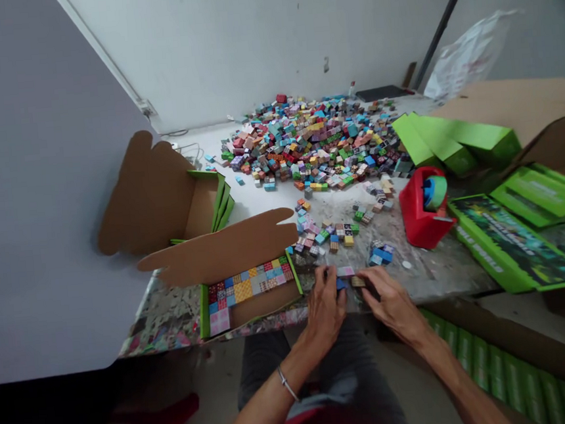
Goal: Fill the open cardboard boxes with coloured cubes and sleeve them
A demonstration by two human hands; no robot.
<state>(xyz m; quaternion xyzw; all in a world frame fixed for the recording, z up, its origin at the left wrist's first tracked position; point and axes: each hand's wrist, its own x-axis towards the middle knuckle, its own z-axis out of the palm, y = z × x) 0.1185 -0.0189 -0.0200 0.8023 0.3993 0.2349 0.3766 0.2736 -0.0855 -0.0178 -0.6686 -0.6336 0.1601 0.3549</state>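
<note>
My left hand point(325, 304) is at the table's front edge with its fingers bent and closed round a blue block point(340, 284). Facing it, my right hand point(389, 298) pinches a small brownish block point(358, 282) between thumb and fingertips. A pink-and-white block point(346, 271) lies just beyond, between the two hands. To the left stands an open green box point(203, 311), its cardboard lid folded back. Patterned blocks point(242, 289) fill its rear rows and left end, and bare cardboard shows in front. Blue blocks point(381, 253) sit together beyond my right hand.
A large heap of coloured blocks point(310, 137) covers the back of the table. At right are a red tape dispenser point(419, 216) and a printed green box point(517, 241). Another open box point(203, 209) stands behind left. Below right, a carton holds several green boxes point(498, 364).
</note>
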